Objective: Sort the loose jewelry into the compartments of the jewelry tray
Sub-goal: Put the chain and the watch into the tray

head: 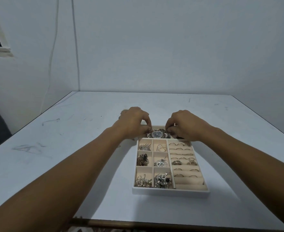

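1. White jewelry tray with beige lining (169, 192) sits on the pale table (71, 148), nearer its front edge.
2. Silver metal watch with dark blue dial (157, 134) is at the long compartment along the tray's far edge; can't tell if it rests on the lining.
3. Left hand (134, 121) pinches the watch's left strap end, and right hand (183, 124) pinches the right end.
4. Gold and silver rings (184, 162) fill the slots along the tray's right edge.

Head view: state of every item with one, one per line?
jewelry tray: flat on table, six small compartments all filled
ring rolls: far rows hold rings, nearest rows bare
watch: face up at tray's far compartment
left hand: pinches watch strap's left end
right hand: pinches strap's right end
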